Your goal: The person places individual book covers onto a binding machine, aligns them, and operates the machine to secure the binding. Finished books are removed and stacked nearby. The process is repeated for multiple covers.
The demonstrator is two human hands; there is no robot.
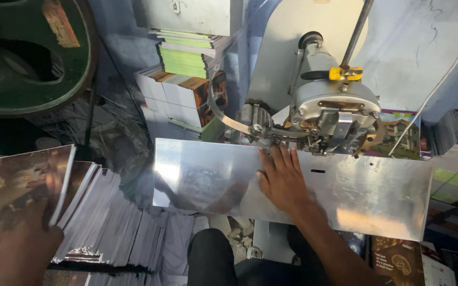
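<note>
Left hand (pixel 19 249): fingers closed around the lower edge of a dark glossy booklet (pixel 14 185), lifted at a tilt.
Booklet stack (pixel 109 222): fanned pile of thin white-edged booklets just beside and under the held one.
Right hand (pixel 282 177): flat, fingers spread, holding nothing, palm down on the shiny sheet-metal table (pixel 377 196).
Stitching head (pixel 329 114): grey metal machine head (yellow clip on top) right above the fingertips.
Back: green and white stacked paper bundles (pixel 184 79).

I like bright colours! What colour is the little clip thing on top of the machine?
Yellow. The small clip sits atop the grey machine head, clearest in the head view.
</note>
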